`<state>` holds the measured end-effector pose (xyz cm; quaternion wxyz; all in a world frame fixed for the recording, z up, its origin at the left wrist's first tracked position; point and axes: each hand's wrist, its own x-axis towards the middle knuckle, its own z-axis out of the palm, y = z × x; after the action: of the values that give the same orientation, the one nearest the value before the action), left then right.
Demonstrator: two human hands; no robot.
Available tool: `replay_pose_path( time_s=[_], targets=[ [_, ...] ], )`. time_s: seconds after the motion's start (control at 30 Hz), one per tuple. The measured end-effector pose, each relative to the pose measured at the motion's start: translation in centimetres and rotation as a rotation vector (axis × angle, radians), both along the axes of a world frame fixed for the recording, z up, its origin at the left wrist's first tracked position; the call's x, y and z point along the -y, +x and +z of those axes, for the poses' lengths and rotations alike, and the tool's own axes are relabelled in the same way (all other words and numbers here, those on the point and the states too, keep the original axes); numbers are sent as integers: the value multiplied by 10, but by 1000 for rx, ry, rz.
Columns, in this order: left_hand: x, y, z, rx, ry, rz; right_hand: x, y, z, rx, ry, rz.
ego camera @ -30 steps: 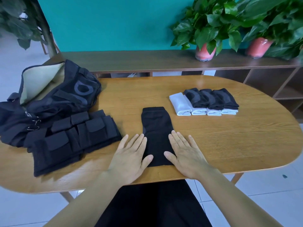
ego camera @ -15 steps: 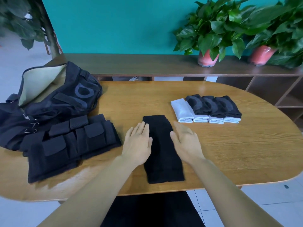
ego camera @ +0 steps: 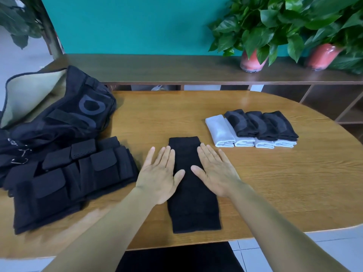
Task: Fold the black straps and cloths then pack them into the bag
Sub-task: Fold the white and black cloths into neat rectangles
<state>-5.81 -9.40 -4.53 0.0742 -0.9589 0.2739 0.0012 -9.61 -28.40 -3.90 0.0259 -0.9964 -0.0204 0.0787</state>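
Bare table (ego camera: 294,185) lies open at the frame's right and lower right. The strap pile (ego camera: 74,179) and the bag (ego camera: 59,114) block the left, and the folded cloths (ego camera: 251,128) crowd the upper right. A clear lane runs up the centre beyond the black cloth (ego camera: 193,193).

One bag (ego camera: 59,118), one flat black cloth (ego camera: 193,193), four folded rolls (ego camera: 251,130), perhaps several stacked straps (ego camera: 74,181), two potted plants (ego camera: 253,59).

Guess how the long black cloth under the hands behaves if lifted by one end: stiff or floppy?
Probably floppy: the black cloth lies dead flat on the table, following its surface, so it would likely drape. Likely light, since it looks thin. Its folded layers may slide apart; the left hand and right hand press flat along its edges.
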Motion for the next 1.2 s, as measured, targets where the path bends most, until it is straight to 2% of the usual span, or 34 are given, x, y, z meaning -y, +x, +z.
replay_pose_path(
  time_s=[0.17, 0.23, 0.3, 0.4, 0.5, 0.6, 0.73, 0.87, 1.03, 1.2],
  targets=[
    [9, -1, 5, 42, 112, 28, 2, -1, -5, 8, 34, -38],
    [4, -3, 7, 67, 93, 35, 2, -10, -6, 35, 81, -54],
    [-3, -4, 9, 127, -37, 12, 5, -22, -3, 72, 147, -68],
    [-14, -11, 13, 226, -337, -109, 8, -43, 3, 197, 192, -13],
    [-29, -28, 12, 205, -584, -264, 4, -64, 5, 402, 203, 103],
    [-42, -51, 9, 157, -707, -340, -3, -83, 4, 520, 176, 208],
    [-52, -76, 0, 79, -711, -412, -7, -105, -3, 554, 160, 283],
    [-59, -87, -6, 28, -629, -447, -8, -126, -10, 531, 187, 302],
    [-57, -88, -3, 105, -566, -413, -13, -138, -9, 431, 221, 265],
    [-53, -89, 2, 112, -588, -340, -18, -138, -4, 460, 268, 207]
  ],
)
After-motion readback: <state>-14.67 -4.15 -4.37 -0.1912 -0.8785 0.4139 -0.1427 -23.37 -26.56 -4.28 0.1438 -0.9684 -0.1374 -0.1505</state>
